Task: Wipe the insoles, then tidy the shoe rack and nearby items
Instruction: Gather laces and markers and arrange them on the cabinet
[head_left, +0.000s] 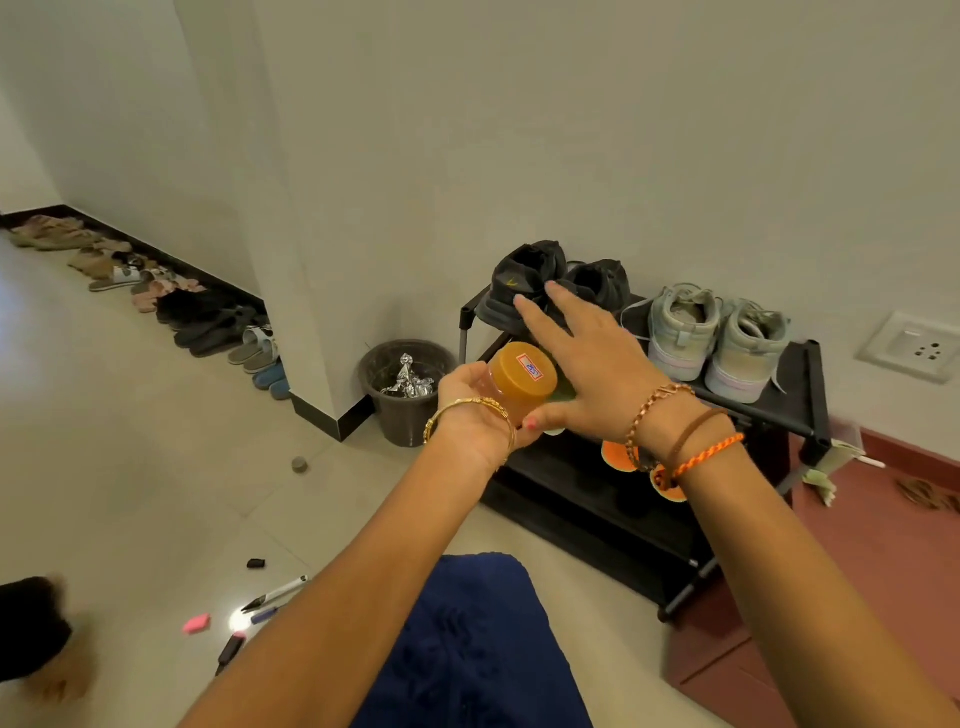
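Observation:
My left hand (470, 410) grips a small clear jar with an orange lid (522, 375) in front of the black shoe rack (800, 415). My right hand (592, 364) is spread open just right of the lid, fingers stretched toward the black sneakers (535, 275) on the top shelf. Its thumb touches the jar's lower side, and something pale green peeks out under the palm. A pair of pale grey sneakers (717, 338) stands on the same shelf to the right. Orange soles (618, 457) show on a lower shelf behind my right wrist.
A dark bin (410, 415) holding crumpled foil stands left of the rack. Pens (275, 595), a pink eraser (196, 623) and a small cap (300, 464) lie on the tiled floor. A row of sandals (208, 322) lines the far wall. A wall socket (919, 348) sits at right.

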